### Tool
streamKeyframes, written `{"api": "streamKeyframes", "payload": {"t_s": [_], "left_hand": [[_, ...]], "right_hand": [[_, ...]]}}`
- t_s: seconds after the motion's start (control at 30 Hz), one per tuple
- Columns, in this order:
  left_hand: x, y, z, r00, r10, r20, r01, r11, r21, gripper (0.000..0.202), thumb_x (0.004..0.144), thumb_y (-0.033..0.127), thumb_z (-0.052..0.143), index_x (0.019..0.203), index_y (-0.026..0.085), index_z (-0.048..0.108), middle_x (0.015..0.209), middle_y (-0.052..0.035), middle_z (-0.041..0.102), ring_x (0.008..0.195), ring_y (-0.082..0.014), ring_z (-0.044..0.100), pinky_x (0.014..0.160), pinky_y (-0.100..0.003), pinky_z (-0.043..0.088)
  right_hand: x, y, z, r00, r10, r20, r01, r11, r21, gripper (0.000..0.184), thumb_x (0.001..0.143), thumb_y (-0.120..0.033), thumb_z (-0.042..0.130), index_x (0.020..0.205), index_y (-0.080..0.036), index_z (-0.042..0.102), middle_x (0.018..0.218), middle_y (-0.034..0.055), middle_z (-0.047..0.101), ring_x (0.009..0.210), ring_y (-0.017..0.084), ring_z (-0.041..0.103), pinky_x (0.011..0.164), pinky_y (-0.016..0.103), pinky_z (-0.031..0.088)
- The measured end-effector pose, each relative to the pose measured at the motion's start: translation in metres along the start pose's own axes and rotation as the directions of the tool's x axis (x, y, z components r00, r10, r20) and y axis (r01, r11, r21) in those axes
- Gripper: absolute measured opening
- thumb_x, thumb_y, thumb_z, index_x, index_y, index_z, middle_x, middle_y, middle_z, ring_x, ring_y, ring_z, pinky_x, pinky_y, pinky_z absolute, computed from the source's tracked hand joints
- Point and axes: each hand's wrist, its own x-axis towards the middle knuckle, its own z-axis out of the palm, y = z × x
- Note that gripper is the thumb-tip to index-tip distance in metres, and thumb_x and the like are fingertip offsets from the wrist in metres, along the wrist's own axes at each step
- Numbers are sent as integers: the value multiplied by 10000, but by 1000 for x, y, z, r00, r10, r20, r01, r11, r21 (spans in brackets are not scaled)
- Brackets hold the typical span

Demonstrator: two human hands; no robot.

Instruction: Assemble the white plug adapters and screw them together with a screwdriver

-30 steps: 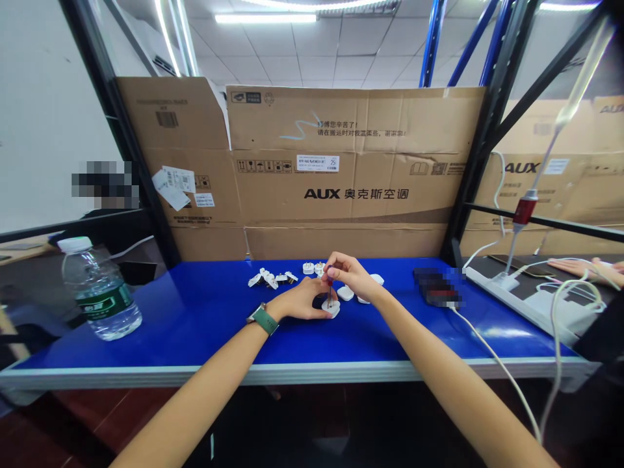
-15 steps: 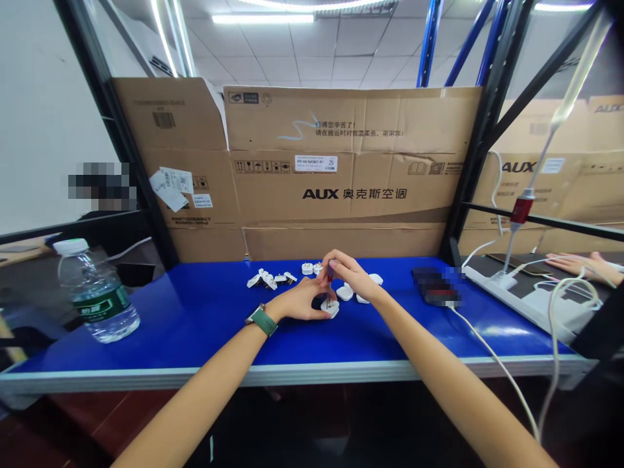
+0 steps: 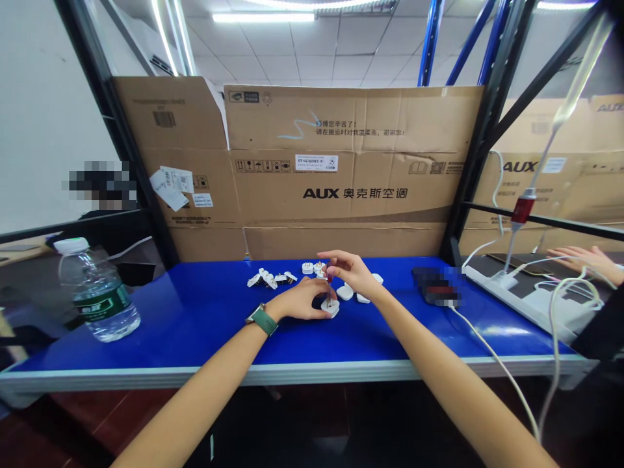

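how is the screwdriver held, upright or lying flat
Upright: the right hand pinches the screwdriver at its top, tip down on the white plug that the left hand steadies on the table.

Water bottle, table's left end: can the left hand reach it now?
Probably yes: only bare blue table lies between the left hand and the water bottle. But that hand holds the white plug piece under the screwdriver in the right hand, so it must let go first.
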Motion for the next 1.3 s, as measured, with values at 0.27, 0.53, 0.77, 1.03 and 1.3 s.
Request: {"api": "streamKeyframes", "payload": {"t_s": [0.27, 0.53, 0.77, 1.03, 1.3], "left_hand": [[0, 2, -2, 1000, 4, 0, -4, 1000, 4, 373, 835, 463, 735, 1129, 241, 682, 1121, -45, 684, 1049, -246, 609, 997, -380, 420], [0, 0, -1, 1000, -13, 7, 13, 1000, 11, 374, 831, 451, 743, 1142, 256, 674, 1151, -37, 685, 1098, -258, 604, 1027, -390, 397], [0, 0, 0, 1000, 13, -11, -13, 1000, -7, 378, 839, 475, 729, 1133, 243, 676, 1107, -49, 693, 1051, -252, 625, 1005, -386, 423], [0, 1, -1, 1000, 3, 1, -3, 1000, -4, 375, 840, 468, 736, 1132, 242, 673, 1149, -52, 685, 1106, -260, 609, 1028, -387, 401], [1, 1, -1, 1000, 6, 4, -6, 1000, 9, 376, 837, 466, 734, 1130, 240, 671, 1136, -47, 687, 1073, -256, 613, 1015, -380, 399]], "right_hand": [[-2, -9, 3, 1000, 4, 4, -5, 1000, 11, 297, 942, -430, 641, 1093, -189, 726, 1002, 69, 704, 859, 185, 660, 802, 329, 546], [-1, -4, 2, 999, 1, -33, -1, 1000, -7, 370, 873, -395, 734, 1185, -200, 706, 929, 46, 708, 793, 173, 659, 774, 318, 551], [-2, -9, 2, 1000, 7, -16, -8, 999, -37, 307, 951, -436, 621, 1128, -201, 708, 1032, 70, 711, 870, 187, 666, 812, 338, 552], [-1, -4, 1, 998, -20, -66, 15, 997, -72, 396, 869, -356, 732, 1238, -220, 684, 913, 30, 686, 813, 173, 645, 763, 309, 540], [-2, -5, 1, 999, -8, -50, 0, 987, -158, 264, 885, -364, 710, 1087, -195, 723, 1071, 73, 706, 904, 190, 663, 790, 310, 540]]}}
